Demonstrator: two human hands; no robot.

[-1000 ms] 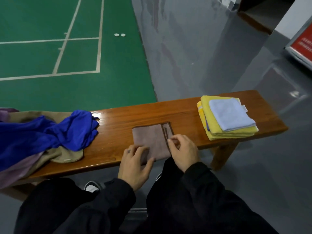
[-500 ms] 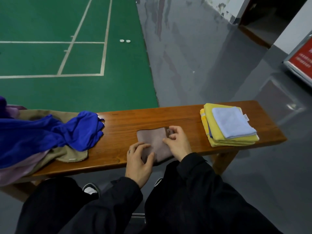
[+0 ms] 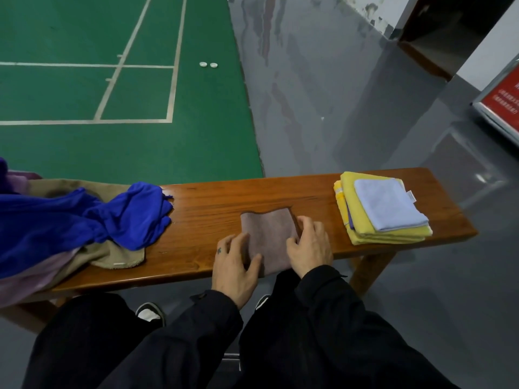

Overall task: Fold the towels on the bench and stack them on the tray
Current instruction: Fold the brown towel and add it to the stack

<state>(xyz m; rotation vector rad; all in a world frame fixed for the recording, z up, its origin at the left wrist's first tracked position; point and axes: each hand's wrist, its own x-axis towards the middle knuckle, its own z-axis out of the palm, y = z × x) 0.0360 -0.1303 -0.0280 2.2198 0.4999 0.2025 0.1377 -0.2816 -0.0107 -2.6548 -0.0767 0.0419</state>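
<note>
Nearest the camera: black sleeves and dark trousers fill the bottom of the frame, with a black-and-white shoe (image 3: 150,313) on the grey floor under the wooden bench (image 3: 213,203).

Left hand (image 3: 234,269): on the near-left corner of the folded mauve towel (image 3: 266,238), fingers slightly bent, thumb spread onto the cloth. It presses the cloth; no pinch is evident.

Right hand (image 3: 309,249): at 3 o'clock of the same towel, fingers curved over its right edge. Whether they pinch the edge or merely rest on it cannot be told.

The mauve towel lies flat at the bench's near edge, midway along its length.

At 9 o'clock of that towel, well apart: a heap of unfolded cloths, a royal-blue towel (image 3: 84,220) on top, a tan towel (image 3: 120,258) beneath, and a pale purple towel (image 3: 25,279) at the frame's left edge.

At 3 o'clock, near the bench's right end: a stack of folded yellow towels (image 3: 362,234), topped by a light-blue folded towel (image 3: 389,206) with a white tag. No tray can be made out beneath.

Beyond the bench, 11 o'clock: green court flooring with white lines and two small white discs (image 3: 208,64). At 2 o'clock: a red signboard (image 3: 502,99).
</note>
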